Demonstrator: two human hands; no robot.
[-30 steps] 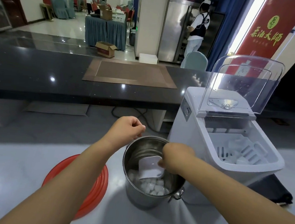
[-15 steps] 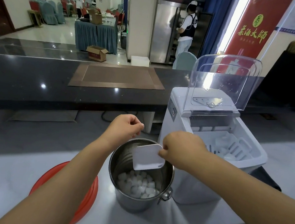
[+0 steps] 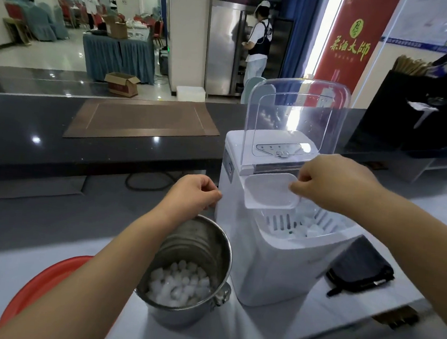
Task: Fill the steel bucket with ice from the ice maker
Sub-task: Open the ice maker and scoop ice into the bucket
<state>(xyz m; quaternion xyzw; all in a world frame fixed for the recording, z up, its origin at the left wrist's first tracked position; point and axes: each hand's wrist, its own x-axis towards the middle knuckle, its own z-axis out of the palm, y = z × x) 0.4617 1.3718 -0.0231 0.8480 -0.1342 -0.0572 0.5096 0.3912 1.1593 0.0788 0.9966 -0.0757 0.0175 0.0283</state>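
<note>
The steel bucket [image 3: 189, 279] stands on the pale counter [image 3: 271, 331] at near centre, its bottom covered with white ice cubes [image 3: 178, 286], the upper wall bare and shiny. Just right of it, almost touching, sits the white ice maker [image 3: 271, 266], its clear lid [image 3: 298, 116] tipped up and open, the slotted basket [image 3: 303, 223] inside showing a few cubes. Above that basket the right hand [image 3: 330, 185] pinches a white plastic scoop [image 3: 268, 194] by its right edge, fingers clamped on it, the scoop held level over the machine's opening. The left hand [image 3: 193, 196] hovers over the bucket's far rim, curled into a loose fist with fingertips together; whether it grips a handle, I cannot tell. To the near left a red round tray [image 3: 39, 286] peeks out beneath the left forearm. Right of the ice maker lies a dark folded cloth [image 3: 361, 268]. Farther off runs a dark counter [image 3: 33, 127] with a brown mat [image 3: 143, 120], and beyond it a person in an apron [image 3: 259, 41] at a steel fridge.
</note>
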